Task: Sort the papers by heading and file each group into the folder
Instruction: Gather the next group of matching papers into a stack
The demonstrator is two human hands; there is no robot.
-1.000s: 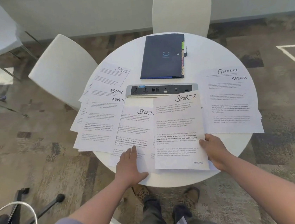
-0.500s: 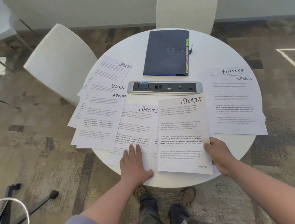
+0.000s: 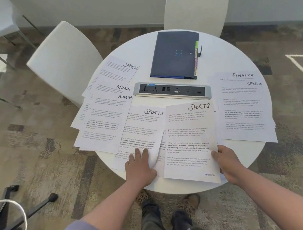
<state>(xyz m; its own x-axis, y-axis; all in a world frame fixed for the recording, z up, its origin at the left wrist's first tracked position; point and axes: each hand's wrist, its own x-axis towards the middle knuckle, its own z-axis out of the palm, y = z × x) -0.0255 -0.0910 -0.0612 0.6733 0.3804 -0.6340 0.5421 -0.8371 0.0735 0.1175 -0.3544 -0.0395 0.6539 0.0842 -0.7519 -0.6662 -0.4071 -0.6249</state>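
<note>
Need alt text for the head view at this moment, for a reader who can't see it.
Seen from above, a person's right hand grips the edge of a SPORTS sheet while the left hand presses flat on a neighbouring SPORTS page. More headed papers, ADMIN and FINANCE, fan across the round white table, beyond a power strip and closed dark folder.

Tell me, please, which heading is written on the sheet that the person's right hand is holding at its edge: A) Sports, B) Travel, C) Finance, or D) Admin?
A: the right hand grips the right edge of the front sheet, and SPORTS is handwritten at its top right corner, while the left hand lies flat on the sheet beside it.
</note>
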